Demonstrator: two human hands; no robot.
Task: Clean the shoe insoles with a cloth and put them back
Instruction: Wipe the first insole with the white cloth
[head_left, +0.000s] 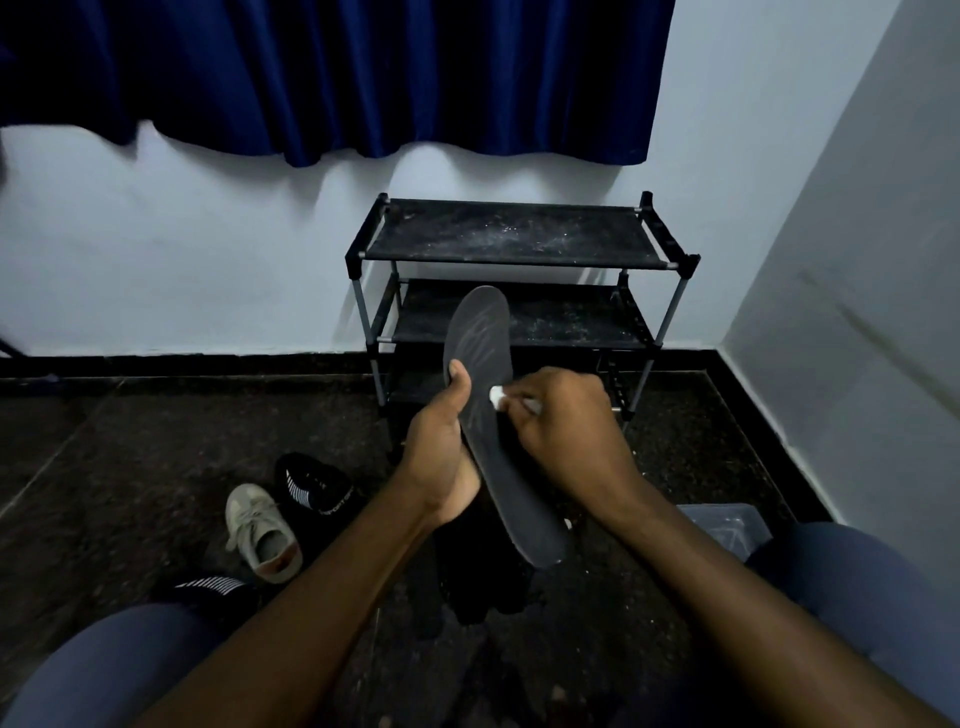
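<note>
My left grip (441, 457) clamps the dark insole (485, 374) mid-length, toe toward twelve o'clock, I judge to brace its face for wiping. My right grip (566, 421), at its three o'clock, pinches a white cloth (497, 396) against it. A beige sneaker (262, 530) lies at eight o'clock on the speckled floor (156, 441); a dusty shoe rack (519, 234) stands against the pale wall (208, 234).

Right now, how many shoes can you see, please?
3: a beige sneaker, a black striped shoe behind it, a second striped shoe by the left knee; others may be hidden.
</note>
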